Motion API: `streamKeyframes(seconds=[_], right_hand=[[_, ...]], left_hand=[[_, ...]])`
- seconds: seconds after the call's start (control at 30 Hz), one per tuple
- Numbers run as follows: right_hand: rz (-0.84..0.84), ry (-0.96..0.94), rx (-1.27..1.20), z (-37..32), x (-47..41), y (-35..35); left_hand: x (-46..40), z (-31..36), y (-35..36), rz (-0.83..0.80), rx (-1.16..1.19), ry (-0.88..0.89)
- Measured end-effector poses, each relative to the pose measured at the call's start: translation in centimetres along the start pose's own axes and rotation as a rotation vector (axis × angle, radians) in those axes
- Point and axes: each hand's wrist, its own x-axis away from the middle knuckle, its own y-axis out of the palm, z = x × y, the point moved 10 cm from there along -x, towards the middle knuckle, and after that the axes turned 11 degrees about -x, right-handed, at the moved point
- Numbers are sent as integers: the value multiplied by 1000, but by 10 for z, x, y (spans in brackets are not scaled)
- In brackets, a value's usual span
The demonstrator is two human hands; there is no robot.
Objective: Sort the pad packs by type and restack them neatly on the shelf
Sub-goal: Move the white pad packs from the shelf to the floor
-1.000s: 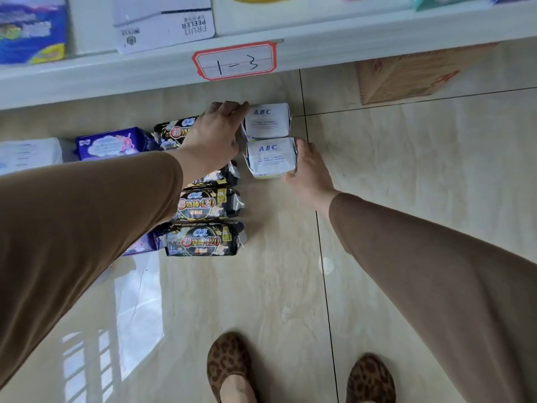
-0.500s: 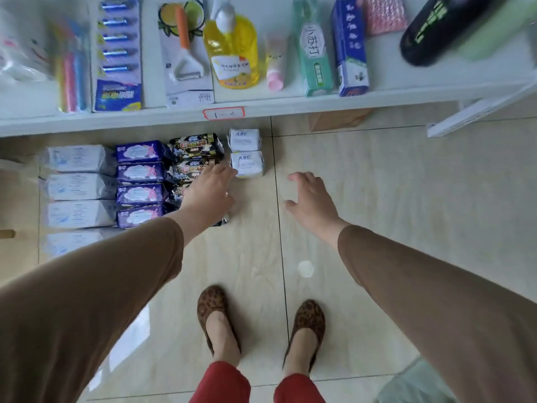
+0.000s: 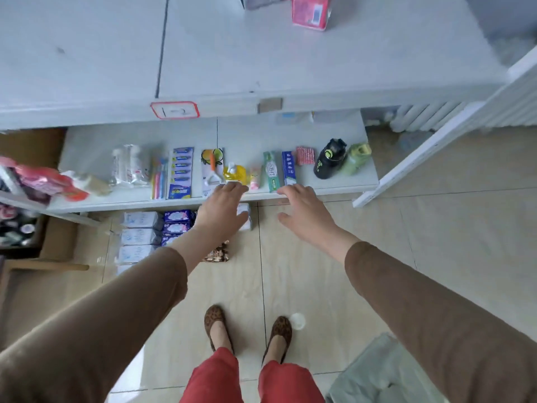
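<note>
Above glossy floor tiles [image 3: 305, 271], soft rectangular pad packs [image 3: 139, 220], hands [image 3: 223, 210] apart, empty, fingers relaxed

Glossy plastic-wrapped pad packs [image 3: 139, 221] lie on polished, reflective floor tiles [image 3: 436, 228] below a matt white shelf [image 3: 116, 200].

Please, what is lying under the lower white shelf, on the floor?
Under the lower shelf, rows of pad packs lie on the floor: white packs, purple packs. The left hand covers most of the black packs and small white packs.
</note>
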Motion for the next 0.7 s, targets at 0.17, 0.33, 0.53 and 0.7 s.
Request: streamKeyframes(seconds=[0.17,0.33,0.53,0.7], right_hand=[[97,-100,-50,-67,1,-98],[178,-171,-44,-111,-36,-165],[204,-178,-30,-140,-116,-209],[213,-129,-91,-138,-179,-228]], left_hand=[[0,18,-117,162,11,40],[-34,8,-197,281,27,30],[-99,-25,-240,315,80,-5],[-151,-50,-256,278,115,-32]])
